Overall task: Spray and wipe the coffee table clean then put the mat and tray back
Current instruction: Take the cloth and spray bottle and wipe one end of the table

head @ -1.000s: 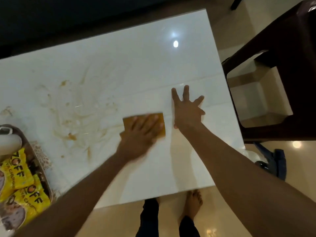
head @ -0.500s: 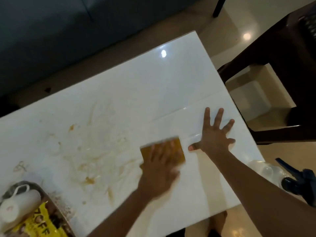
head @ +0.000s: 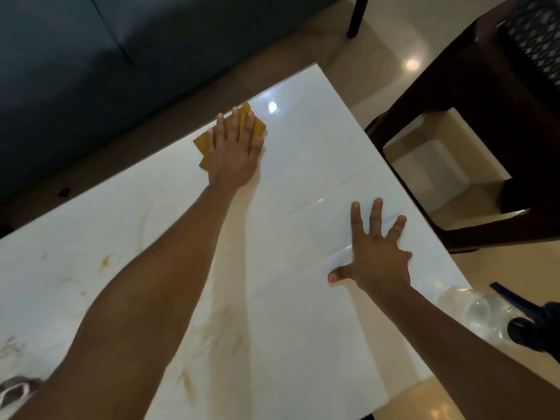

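Note:
The white glossy coffee table [head: 303,298] fills the middle of the view, with brown smears across its left half. My left hand [head: 235,147] lies flat with straight fingers on a folded yellow cloth [head: 203,144], pressing it onto the table near the far edge. My right hand [head: 375,253] rests flat on the table near the right edge, fingers spread, holding nothing. A clear spray bottle [head: 472,313] with a dark blue trigger head sits off the table's right corner. Only a sliver of the tray [head: 13,386] shows at the lower left corner.
A dark blue sofa [head: 91,71] runs along the far side of the table. A dark brown wooden chair [head: 500,122] stands close to the table's right edge. Beige tiled floor [head: 500,268] lies around the table.
My left hand has slid the cloth from the middle of the table out to the far edge. The right hand stays planted near the right edge. The view has shifted, so the tray is nearly out of frame.

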